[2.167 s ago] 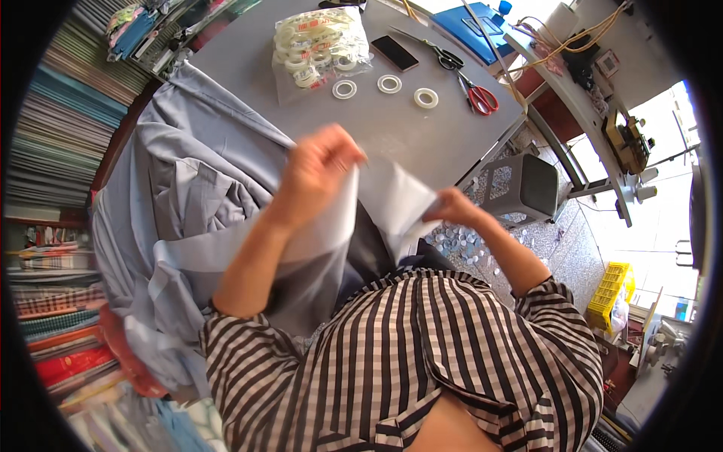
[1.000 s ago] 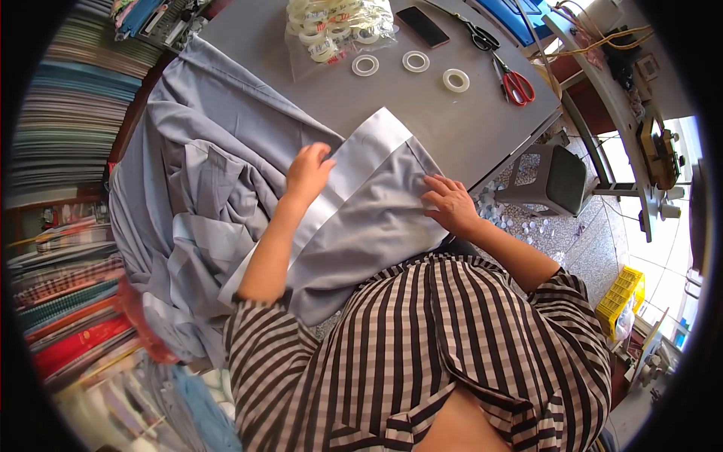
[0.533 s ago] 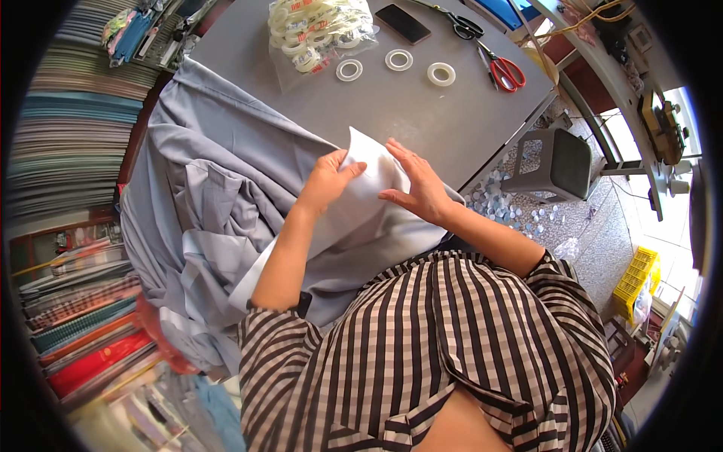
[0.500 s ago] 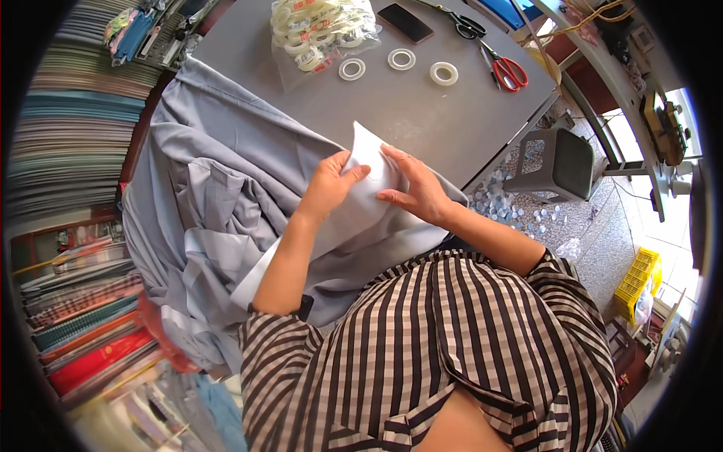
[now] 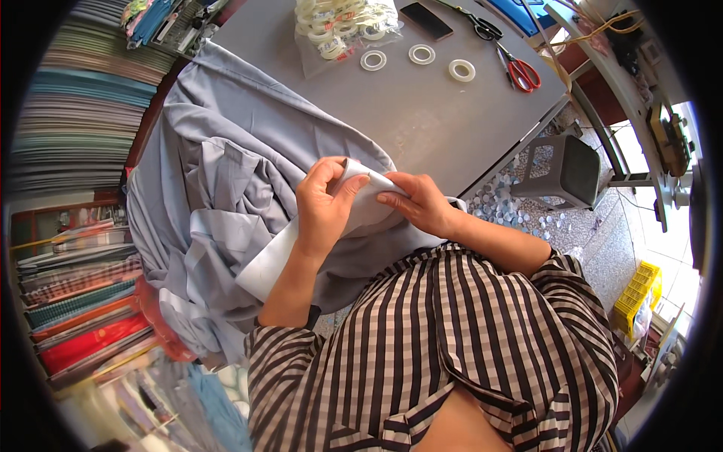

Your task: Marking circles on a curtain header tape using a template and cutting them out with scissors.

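A large grey fabric (image 5: 248, 169) lies in loose folds over the left of the table and hangs down its near side. Along its edge runs a stiff, paler band (image 5: 271, 264). My left hand (image 5: 325, 200) is closed on the folded end of this band, thumb on top and fingers behind. On the band's other side, my right hand (image 5: 422, 203) pinches the same fold between thumb and fingers. Both hands are close together near the table's front edge. The fingers' far sides are hidden by the cloth.
Three white rings (image 5: 422, 54) lie on the grey table (image 5: 376, 105), beside a plastic bag (image 5: 339, 30) of more rings. A phone (image 5: 428, 21), black scissors (image 5: 486, 29) and red-handled scissors (image 5: 523, 75) lie farther back. A grey stool (image 5: 561, 173) stands right, near scattered pale discs (image 5: 497, 203).
The band's upright pointed end has been folded over and down. My left hand has turned to grip the fold, and my right fingers have closed on it. The view has shifted slightly.
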